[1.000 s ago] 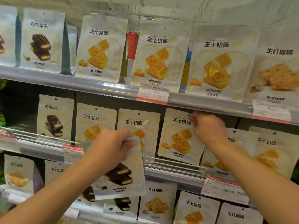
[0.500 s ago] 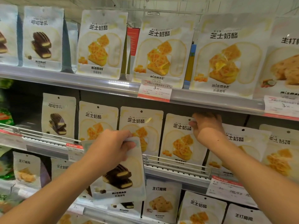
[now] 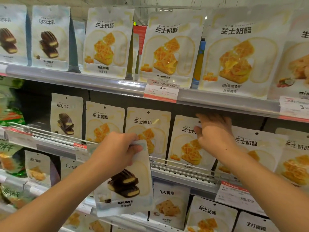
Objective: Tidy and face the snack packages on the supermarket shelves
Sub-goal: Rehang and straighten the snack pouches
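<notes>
My left hand [image 3: 115, 149] grips the top of a white chocolate-cookie pouch [image 3: 127, 186], held in front of the middle shelf rail. My right hand [image 3: 215, 133] reaches under the top shelf and its fingers curl over the top edge of a yellow cheese-waffle pouch [image 3: 189, 148] standing on the middle shelf. Two more cheese-waffle pouches [image 3: 147, 129] stand to its left, then a chocolate pouch [image 3: 66, 114]. To its right leans another cheese pouch [image 3: 257, 148], partly hidden by my forearm.
The top shelf [image 3: 100, 82] carries chocolate pouches [image 3: 50, 39] at left and large cheese-waffle pouches [image 3: 168, 47] across the middle and right, with a price tag [image 3: 161, 91] on its rail. The middle shelf rail [image 3: 180, 173] runs below my hands. Coconut pouches [image 3: 168, 206] fill the bottom shelf.
The view has drifted slightly down and left. My right hand shifted a little on the cheese pouch's top edge. My left hand keeps the chocolate pouch in the same place.
</notes>
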A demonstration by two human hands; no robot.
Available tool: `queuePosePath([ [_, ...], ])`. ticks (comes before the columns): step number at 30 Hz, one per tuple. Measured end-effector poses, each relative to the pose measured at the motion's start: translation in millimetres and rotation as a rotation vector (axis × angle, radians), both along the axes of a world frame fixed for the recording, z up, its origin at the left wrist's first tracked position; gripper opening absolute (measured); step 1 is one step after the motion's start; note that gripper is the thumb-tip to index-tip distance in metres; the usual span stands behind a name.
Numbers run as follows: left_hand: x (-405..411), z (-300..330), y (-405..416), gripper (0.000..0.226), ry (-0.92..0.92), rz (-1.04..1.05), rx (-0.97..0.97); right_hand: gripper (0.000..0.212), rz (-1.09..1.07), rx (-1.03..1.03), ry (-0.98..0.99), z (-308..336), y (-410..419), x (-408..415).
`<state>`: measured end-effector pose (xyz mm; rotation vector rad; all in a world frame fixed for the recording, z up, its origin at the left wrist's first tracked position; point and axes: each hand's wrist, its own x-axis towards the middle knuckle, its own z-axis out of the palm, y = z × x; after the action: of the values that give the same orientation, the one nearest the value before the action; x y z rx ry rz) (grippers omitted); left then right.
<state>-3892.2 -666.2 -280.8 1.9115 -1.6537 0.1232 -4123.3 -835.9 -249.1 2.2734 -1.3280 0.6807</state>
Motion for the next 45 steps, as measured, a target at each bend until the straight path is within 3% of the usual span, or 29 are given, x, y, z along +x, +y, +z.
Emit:
queuePosePath([
  [3, -0.3, 2.0, 3.8, 0.014, 0.026, 0.018, 0.034, 0.044, 0.37, -0.065, -0.185, -16.4, 36.0, 20.0],
  [6, 1.5, 2.5, 13.3, 0.014, 0.081, 0.029, 0.053, 0.049, 0.699, 0.315, -0.246, -40.4, 80.9, 53.8],
  [8, 8.3, 0.6, 22.7, 0.013, 0.098, 0.022, 0.023, 0.053, 0.782, 0.661, -0.265, -55.2, 100.9, 79.1],
  [9, 13.6, -0.6, 28.5, 0.01, 0.093, 0.022, 0.004, 0.045, 0.805, 0.769, -0.287, -63.4, 106.8, 92.0],
  [13, 49.4, -11.5, 53.2, 0.008, 0.087, -0.017, -0.079, 0.007, 0.824, 0.824, -0.475, -88.8, 122.9, 144.0],
  [15, 77.2, -20.3, 65.4, 0.006, 0.07, -0.034, -0.154, 0.01, 0.841, 0.814, -0.523, -95.4, 130.2, 171.4],
  [19, 162.3, -58.5, 106.7, 0.057, 0.124, 0.157, -0.262, 0.025, 0.781, 0.815, -0.586, -104.9, 148.3, 235.7],
  [21, 209.5, -80.6, 131.9, 0.076, 0.272, 0.261, -0.226, 0.024, 0.76, 0.821, -0.663, -107.7, 156.7, 272.9],
  [23, 249.2, -96.6, 151.0, 0.085, 0.534, 0.311, -0.14, 0.023, 0.748, 0.82, -0.745, -105.5, 163.1, 310.9],
  [26, 294.6, -104.0, 162.0, 0.072, 0.774, 0.282, -0.111, 0.017, 0.743, 0.816, -0.873, -90.4, 167.8, 366.6],
  [29, 336.1, -96.3, 159.7, 0.03, 0.753, 0.239, -0.206, 0.017, 0.769, 0.828, -0.968, -73.3, 168.2, 416.9],
  [31, 361.7, -84.9, 152.1, 0.013, 0.74, 0.173, -0.251, 0.02, 0.827, 0.809, -0.996, -63.0, 168.8, 446.2],
  [39, 461.7, -41.2, 99.2, 0.011, 0.73, 0.171, -0.384, 0.018, 1.027, 0.84, -1.051, -30.6, 136.9, 533.7],
  [45, 509.7, -38.5, 60.0, 0.011, 0.677, 0.156, -0.36, 0.026, 0.937, 0.881, -0.932, -25.6, 99.6, 554.9],
])
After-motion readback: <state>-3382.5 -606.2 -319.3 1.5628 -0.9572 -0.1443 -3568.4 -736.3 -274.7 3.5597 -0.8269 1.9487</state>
